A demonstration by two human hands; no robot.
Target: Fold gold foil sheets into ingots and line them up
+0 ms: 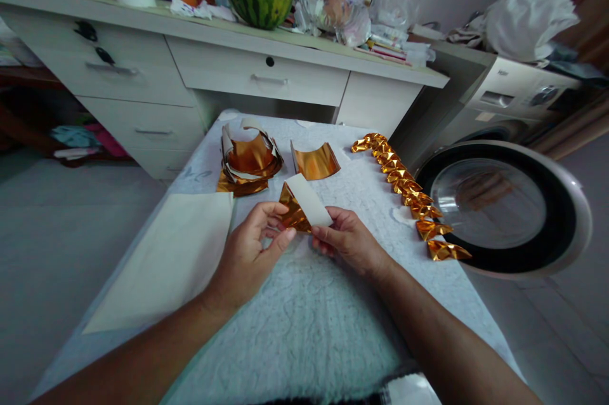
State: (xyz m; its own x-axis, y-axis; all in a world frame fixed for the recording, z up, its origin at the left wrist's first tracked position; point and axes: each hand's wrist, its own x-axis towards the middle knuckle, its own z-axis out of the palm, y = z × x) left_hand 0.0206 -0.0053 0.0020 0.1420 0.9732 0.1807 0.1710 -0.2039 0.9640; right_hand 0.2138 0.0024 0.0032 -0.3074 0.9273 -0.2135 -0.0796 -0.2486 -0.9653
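Both forearms [143, 351] extend over the cloth-covered bench [304, 329], my left hand [252, 252] and right hand [349, 240] pinching a folded gold-and-white sheet [309, 200] between them, apparently to steady its crease, while folded gold pieces [406, 186] lie rowed at right, seemingly to avoid mixing with curled sheets [314, 164].

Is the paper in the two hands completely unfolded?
No, the paper between left hand and right hand is folded, with white and gold faces both showing.
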